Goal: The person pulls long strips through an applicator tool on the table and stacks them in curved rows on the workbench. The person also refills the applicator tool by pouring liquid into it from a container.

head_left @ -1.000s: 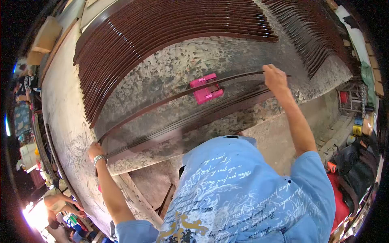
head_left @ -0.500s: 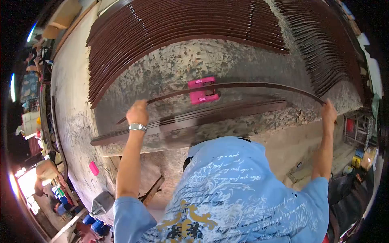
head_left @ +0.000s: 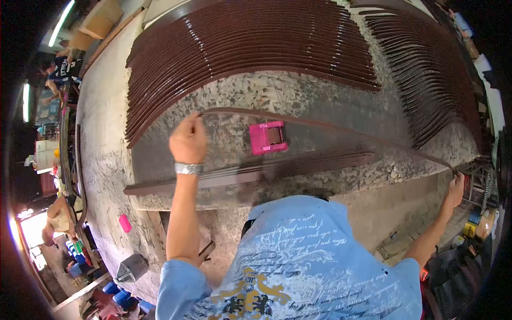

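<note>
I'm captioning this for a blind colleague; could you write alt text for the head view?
A person's left hand and right hand hold a long, thin brown strip between them over a stained worktop. A pink object sits on it; rows of similar strips lie beyond.

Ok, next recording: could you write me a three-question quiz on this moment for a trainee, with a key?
1. True or false: the left hand and the right hand hold the same dark strip.
2. What colour is the small boxy object lying on the worktable, between the held strip and the person's shirt? A) green B) yellow C) pink
3. Fill in: the silver-coloured wristband is on the person's ____ wrist.

Key: 1 true; 2 C; 3 left.
</note>
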{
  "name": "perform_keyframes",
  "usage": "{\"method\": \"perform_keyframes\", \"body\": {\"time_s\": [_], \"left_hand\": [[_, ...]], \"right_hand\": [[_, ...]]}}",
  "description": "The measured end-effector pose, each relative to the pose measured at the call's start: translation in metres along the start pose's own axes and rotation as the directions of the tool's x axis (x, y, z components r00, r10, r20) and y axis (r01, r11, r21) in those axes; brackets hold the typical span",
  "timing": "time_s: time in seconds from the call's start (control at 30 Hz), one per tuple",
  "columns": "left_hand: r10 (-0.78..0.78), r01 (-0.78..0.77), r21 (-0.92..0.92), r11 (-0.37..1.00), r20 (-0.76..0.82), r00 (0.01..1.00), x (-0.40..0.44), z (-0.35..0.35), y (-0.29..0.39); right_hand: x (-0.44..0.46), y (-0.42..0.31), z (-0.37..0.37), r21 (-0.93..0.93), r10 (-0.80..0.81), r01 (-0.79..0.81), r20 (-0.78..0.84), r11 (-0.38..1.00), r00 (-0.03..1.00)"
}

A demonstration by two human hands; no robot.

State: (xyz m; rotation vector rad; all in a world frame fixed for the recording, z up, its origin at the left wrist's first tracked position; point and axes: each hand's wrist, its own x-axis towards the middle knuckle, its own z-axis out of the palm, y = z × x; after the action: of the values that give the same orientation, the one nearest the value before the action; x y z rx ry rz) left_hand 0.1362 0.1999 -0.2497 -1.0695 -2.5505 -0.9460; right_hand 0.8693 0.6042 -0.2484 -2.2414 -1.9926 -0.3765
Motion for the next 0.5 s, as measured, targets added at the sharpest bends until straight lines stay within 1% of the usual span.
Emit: {"method": "perform_keyframes", "body": {"time_s": [0.03,0.07,0.1,0.13,0.17,0.2,0.23,0.3,0.37,0.43,0.5], "left_hand": [[-0.107,0.106,-0.087,0.991,-0.012,0.994,0.008,-0.011,-0.010],[-0.215,0.200,-0.222,0.954,-0.045,0.976,0.017,-0.022,-0.024],[-0.323,0.283,-0.356,0.891,-0.059,0.945,0.025,-0.033,-0.038],[-0.480,0.383,-0.526,0.759,-0.056,0.875,0.035,-0.044,-0.046],[-0.622,0.448,-0.677,0.584,-0.018,0.783,0.043,-0.057,-0.055],[-0.644,0.395,-0.787,0.473,-0.003,0.765,0.046,-0.065,-0.078],[-0.666,0.365,-0.844,0.393,0.012,0.746,0.047,-0.074,-0.098],[-0.737,0.291,-0.916,0.275,-0.007,0.676,0.042,-0.081,-0.143],[-0.793,0.292,-0.948,0.130,0.078,0.604,0.030,-0.085,-0.186],[-0.818,0.291,-0.957,-0.006,0.172,0.549,0.008,-0.079,-0.249],[-0.816,0.293,-0.947,-0.129,0.269,0.511,-0.025,-0.053,-0.324]], "right_hand": [[-0.007,-0.020,-0.005,0.147,0.030,-0.032,0.018,0.989,0.999],[-0.022,-0.064,-0.020,0.197,0.079,-0.059,-0.096,0.979,0.992],[-0.014,-0.072,-0.003,0.341,0.053,-0.005,-0.131,0.940,0.990],[-0.008,-0.078,0.025,0.473,0.031,0.055,-0.171,0.879,0.985],[0.000,-0.088,0.040,0.591,0.012,0.120,-0.214,0.798,0.977],[-0.009,-0.129,0.029,0.832,0.139,-0.042,-0.042,0.553,0.989],[-0.031,-0.184,0.008,0.950,0.195,-0.206,0.162,0.234,0.967],[-0.057,-0.256,0.000,0.937,0.133,-0.341,0.348,-0.074,0.928],[-0.063,-0.297,0.057,0.887,-0.014,-0.398,0.407,-0.234,0.913],[-0.091,-0.343,0.070,0.759,-0.222,-0.518,0.468,-0.395,0.856],[-0.119,-0.379,0.092,0.651,-0.230,-0.600,0.565,-0.465,0.792]]}}
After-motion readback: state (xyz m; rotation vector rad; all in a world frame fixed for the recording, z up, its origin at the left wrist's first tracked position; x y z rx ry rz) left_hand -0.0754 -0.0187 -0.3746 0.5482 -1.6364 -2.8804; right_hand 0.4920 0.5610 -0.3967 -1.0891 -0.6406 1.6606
